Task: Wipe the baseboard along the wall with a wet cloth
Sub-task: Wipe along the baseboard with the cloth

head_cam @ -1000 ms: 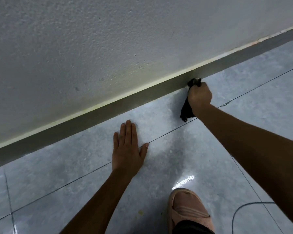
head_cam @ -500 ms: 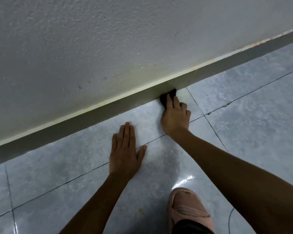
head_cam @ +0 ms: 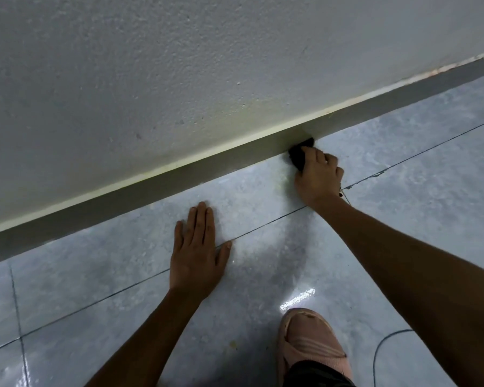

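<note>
A grey baseboard [head_cam: 157, 188] with a pale top edge runs diagonally along the foot of the textured wall [head_cam: 179, 65]. My right hand [head_cam: 317, 177] is closed around a black cloth [head_cam: 298, 155] and presses it against the baseboard where it meets the floor. Most of the cloth is hidden under my fingers. My left hand [head_cam: 197, 255] lies flat on the tiled floor, palm down, fingers together and pointing at the wall, holding nothing.
Glossy grey floor tiles [head_cam: 403, 191] with dark grout lines fill the lower half. My foot in a pink slipper [head_cam: 310, 347] stands at the bottom centre. A thin dark cable [head_cam: 386, 344] curves on the floor at the lower right.
My right hand slid the cloth left along the baseboard, then back a little to the right. My left hand stayed planted on the floor.
</note>
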Motion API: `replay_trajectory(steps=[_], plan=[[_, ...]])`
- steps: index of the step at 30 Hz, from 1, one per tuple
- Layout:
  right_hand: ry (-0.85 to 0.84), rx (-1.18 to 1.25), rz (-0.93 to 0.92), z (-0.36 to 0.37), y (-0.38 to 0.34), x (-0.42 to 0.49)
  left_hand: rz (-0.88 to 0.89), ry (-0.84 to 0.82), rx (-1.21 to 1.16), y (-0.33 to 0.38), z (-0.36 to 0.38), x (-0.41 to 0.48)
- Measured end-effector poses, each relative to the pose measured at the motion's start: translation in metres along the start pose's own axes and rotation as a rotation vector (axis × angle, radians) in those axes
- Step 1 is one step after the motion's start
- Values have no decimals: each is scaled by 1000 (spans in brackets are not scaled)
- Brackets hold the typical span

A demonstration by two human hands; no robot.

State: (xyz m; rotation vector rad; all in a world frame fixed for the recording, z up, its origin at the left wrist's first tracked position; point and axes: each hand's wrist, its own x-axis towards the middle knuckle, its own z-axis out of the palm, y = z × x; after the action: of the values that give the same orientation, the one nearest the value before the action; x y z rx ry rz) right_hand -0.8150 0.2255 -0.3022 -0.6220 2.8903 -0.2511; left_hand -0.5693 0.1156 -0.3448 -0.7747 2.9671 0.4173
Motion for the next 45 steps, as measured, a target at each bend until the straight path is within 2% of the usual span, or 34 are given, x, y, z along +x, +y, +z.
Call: replay_trajectory(steps=[4,6,9,14,19,23,25,28,30,32,35,41,45], plan=[[-9,-25,-323,4,-6,-12,5,3,1,1,0,0],[33,-116,-324,0,2,-6,5,-7,7,0,0,-1],[182,-202,-223,-8,11,-2,-1,-19,15,-1,0,0],[273,-403,-422,-8,19,-4,-8,-20,-5,0,1,1],[129,-162,-616,0,36,-15,4,-24,-10,-1,1,1],[57,-98,-695,-5,45,-13,-1,-27,-15,0,1,1],[140,-21,-566,-11,38,-20,-4,-23,-8,0,2,1],[311,0,-58,-8,12,-29,-5,-22,-3,0,2,1],[194,87,313,-6,-8,-26,-3,-22,-2,0,3,1],[-31,187,481,-2,-19,-18,-4,-25,4,-1,3,1],[-161,130,433,6,-24,-4,-5,-27,6,-1,3,0],[-182,-24,269,5,-27,9,5,-29,0,1,-1,1],[-184,-118,50,16,-34,-13,-7,-27,-1,1,0,0]])
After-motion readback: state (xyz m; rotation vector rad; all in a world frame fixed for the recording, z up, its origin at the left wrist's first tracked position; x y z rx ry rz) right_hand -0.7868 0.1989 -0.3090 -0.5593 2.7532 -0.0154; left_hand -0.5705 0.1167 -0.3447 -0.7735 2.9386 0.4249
